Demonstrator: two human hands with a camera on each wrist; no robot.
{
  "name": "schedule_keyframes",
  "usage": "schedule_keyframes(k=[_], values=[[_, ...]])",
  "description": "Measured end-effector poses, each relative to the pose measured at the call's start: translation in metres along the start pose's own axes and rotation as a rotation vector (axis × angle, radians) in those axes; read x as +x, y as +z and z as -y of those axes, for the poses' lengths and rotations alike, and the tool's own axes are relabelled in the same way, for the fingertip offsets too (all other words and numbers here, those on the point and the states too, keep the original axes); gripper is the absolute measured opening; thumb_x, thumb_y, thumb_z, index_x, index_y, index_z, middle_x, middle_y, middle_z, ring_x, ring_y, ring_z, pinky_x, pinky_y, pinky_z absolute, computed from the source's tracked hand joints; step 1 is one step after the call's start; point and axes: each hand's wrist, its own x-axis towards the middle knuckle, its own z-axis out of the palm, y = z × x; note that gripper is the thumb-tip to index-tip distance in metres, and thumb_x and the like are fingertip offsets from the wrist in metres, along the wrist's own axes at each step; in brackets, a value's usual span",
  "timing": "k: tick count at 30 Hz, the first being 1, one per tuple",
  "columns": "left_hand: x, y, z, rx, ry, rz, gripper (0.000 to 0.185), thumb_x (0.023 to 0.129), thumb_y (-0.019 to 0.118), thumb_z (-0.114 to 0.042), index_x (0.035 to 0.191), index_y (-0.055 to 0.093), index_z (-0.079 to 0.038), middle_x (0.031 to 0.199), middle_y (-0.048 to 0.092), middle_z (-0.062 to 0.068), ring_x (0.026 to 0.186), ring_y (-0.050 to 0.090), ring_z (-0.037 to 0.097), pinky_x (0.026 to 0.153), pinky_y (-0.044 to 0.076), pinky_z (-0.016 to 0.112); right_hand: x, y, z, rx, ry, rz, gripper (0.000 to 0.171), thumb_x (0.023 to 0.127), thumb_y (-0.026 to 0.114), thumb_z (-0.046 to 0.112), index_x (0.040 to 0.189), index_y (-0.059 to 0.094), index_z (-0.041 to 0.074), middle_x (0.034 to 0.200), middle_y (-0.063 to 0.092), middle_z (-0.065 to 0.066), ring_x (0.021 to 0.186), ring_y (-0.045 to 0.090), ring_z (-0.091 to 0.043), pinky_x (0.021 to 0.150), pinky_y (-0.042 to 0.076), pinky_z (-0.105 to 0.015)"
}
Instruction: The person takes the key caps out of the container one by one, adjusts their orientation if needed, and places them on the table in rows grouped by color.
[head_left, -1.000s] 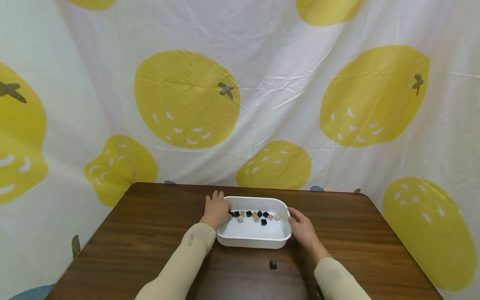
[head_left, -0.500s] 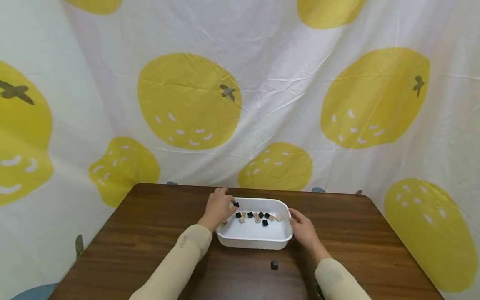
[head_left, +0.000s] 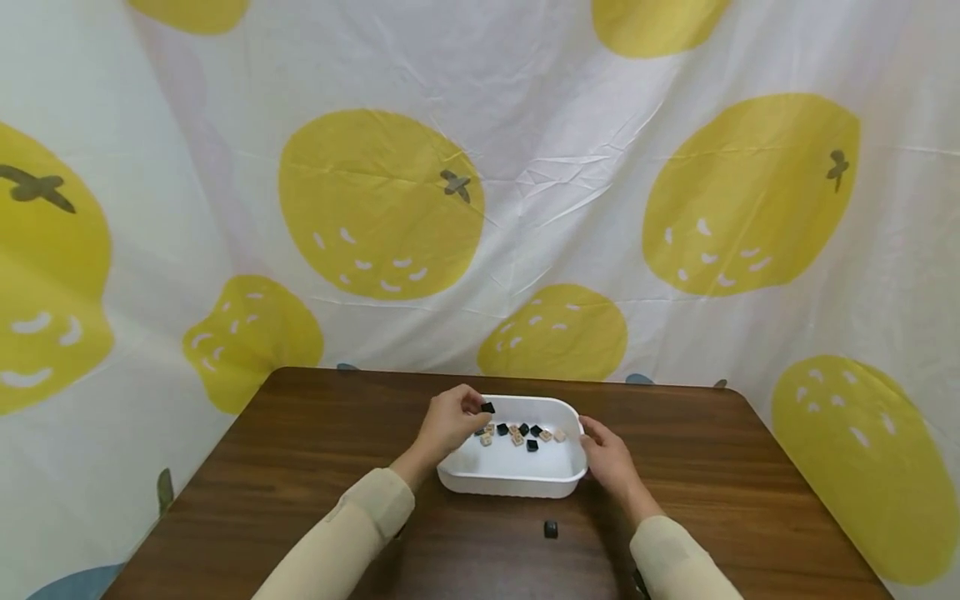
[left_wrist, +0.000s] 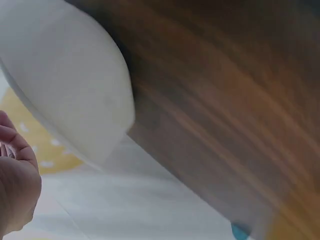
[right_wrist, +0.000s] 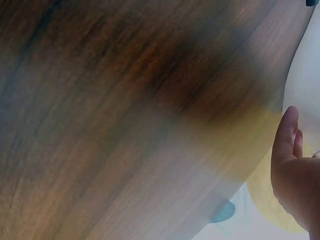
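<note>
A white tray [head_left: 506,487] with rounded corners stands on the table and holds several small black and beige square pieces, the black ones like keycaps. My left hand [head_left: 450,421] is over the tray's left end, pinching a black keycap [head_left: 487,407] between thumb and fingers above the tray floor. In the left wrist view the left hand [left_wrist: 17,185] shows only at the left edge, with the keycap hidden. My right hand [head_left: 611,458] holds the tray's right end at the rim. In the right wrist view its straight finger [right_wrist: 286,135] lies along the outer wall.
Another black keycap [head_left: 551,529] lies on the brown wooden table [head_left: 300,500] in front of the tray. A white cloth with yellow lemons [head_left: 382,200] hangs behind the table's back edge. Inside the tray the pieces, such as a beige one [head_left: 517,439], cluster toward the back.
My left hand has lifted a black keycap from the tray's left end and moved it to the right, over the other pieces. The right hand has stayed at the tray's right end.
</note>
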Motion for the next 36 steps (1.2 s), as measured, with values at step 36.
schedule_keyframes(k=[36], values=[[-0.049, 0.029, -0.006, -0.363, -0.035, 0.041, 0.019, 0.09, 0.071, -0.005, 0.105, 0.068, 0.008, 0.087, 0.07, 0.013, 0.069, 0.064, 0.011, 0.061, 0.051, 0.025, 0.001, -0.001, -0.002, -0.005, -0.004, 0.003, 0.044, 0.103, 0.043, 0.01, 0.145, 0.044, -0.003, 0.131, 0.052, -0.034, 0.089, 0.063, -0.033, 0.067, 0.055, -0.041]])
